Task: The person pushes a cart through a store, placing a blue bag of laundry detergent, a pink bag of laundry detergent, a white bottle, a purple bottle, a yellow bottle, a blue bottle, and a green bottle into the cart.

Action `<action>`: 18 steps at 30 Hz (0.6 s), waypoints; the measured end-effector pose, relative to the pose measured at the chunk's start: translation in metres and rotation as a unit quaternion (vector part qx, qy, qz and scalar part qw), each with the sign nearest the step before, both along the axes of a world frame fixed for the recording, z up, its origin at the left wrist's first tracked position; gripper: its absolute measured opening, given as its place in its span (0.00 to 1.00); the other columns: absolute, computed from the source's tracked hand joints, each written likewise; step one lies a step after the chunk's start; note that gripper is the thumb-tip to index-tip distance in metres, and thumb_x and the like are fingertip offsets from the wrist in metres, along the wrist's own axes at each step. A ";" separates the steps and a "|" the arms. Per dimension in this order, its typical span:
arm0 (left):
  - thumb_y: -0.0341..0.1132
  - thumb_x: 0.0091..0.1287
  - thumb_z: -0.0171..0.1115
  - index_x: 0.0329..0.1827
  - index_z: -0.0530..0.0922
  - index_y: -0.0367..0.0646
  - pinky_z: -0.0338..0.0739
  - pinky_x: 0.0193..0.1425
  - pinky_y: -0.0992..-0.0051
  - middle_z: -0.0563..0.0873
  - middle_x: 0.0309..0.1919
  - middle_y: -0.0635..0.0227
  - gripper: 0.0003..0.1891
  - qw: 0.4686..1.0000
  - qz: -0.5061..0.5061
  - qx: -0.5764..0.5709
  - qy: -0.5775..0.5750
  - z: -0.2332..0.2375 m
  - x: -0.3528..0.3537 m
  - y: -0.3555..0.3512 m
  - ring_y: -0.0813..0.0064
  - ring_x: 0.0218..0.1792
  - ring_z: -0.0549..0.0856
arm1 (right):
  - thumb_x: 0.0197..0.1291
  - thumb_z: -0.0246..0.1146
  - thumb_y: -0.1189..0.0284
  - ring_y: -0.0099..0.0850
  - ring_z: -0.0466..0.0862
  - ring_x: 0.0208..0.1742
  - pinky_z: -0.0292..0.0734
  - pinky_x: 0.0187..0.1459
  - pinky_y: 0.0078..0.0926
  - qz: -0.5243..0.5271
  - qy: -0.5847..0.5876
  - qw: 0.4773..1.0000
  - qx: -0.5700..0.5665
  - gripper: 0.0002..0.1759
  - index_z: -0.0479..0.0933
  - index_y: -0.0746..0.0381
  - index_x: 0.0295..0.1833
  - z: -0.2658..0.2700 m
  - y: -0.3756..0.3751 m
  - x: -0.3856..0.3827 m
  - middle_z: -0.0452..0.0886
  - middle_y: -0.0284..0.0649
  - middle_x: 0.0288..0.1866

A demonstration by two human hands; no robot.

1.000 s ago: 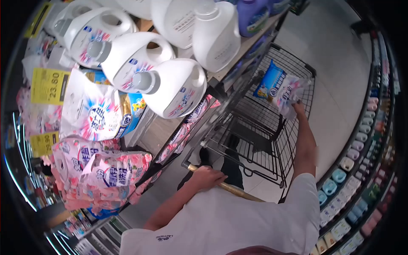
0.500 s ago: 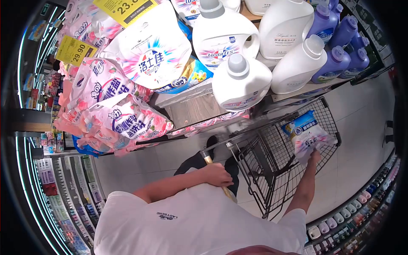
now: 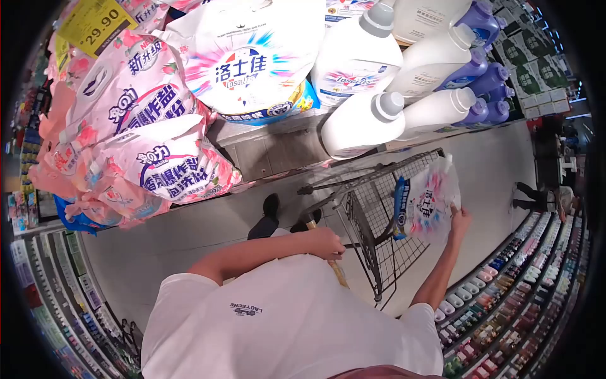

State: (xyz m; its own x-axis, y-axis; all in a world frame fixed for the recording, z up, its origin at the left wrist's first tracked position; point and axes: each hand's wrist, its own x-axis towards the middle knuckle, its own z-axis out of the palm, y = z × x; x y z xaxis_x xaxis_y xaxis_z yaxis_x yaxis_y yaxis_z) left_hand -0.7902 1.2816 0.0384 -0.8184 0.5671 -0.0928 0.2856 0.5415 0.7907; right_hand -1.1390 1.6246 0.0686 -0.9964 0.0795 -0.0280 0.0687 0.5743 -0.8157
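Observation:
My right hand (image 3: pixel 461 222) is closed on the edge of a white and blue bag of laundry powder (image 3: pixel 430 205). The bag has pink and blue bursts on its front and is turned sideways over the wire shopping cart (image 3: pixel 372 262). Whether it rests on the cart cannot be made out. Fingers curled, my left hand (image 3: pixel 326 244) is wrapped round the cart's tan handle (image 3: pixel 336 273), close to my body.
Along the shelf stand a matching bag (image 3: pixel 249 66), pink laundry powder bags (image 3: pixel 142 95), white detergent bottles (image 3: pixel 363 126) and purple bottles (image 3: pixel 495 114). Product shelves (image 3: pixel 499 303) curve along the right. Another person (image 3: pixel 543 198) is in the aisle farther off.
The bag in my right hand has turned from upright to sideways and shifted left, nearer me. My view has swung, and the shelf goods appear larger. My left hand stays at the handle.

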 end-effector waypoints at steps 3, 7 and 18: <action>0.45 0.72 0.61 0.42 0.83 0.43 0.80 0.42 0.57 0.88 0.33 0.57 0.13 0.999 -0.040 -0.006 -0.023 0.005 -0.008 -0.006 0.54 0.39 0.87 | 0.61 0.72 0.69 0.25 0.81 0.38 0.76 0.44 0.28 0.038 0.022 0.995 0.090 0.20 0.84 0.74 0.51 0.059 0.019 0.022 0.87 0.39 0.36; 0.39 0.71 0.62 0.46 0.84 0.43 0.81 0.45 0.59 0.89 0.38 0.57 0.10 0.992 0.013 0.111 -0.061 0.006 -0.008 -0.012 0.53 0.41 0.88 | 0.62 0.73 0.66 0.21 0.76 0.32 0.73 0.37 0.24 0.073 0.061 0.982 0.164 0.18 0.86 0.72 0.47 0.201 -0.041 0.089 0.84 0.34 0.30; 0.38 0.69 0.71 0.65 0.78 0.28 0.80 0.59 0.70 0.92 0.46 0.63 0.27 0.887 0.127 0.361 -0.258 0.039 0.000 -0.045 0.74 0.47 0.88 | 0.59 0.75 0.76 0.17 0.79 0.34 0.70 0.39 0.14 0.101 0.310 0.944 0.044 0.10 0.87 0.70 0.44 0.376 -0.128 0.212 0.86 0.32 0.32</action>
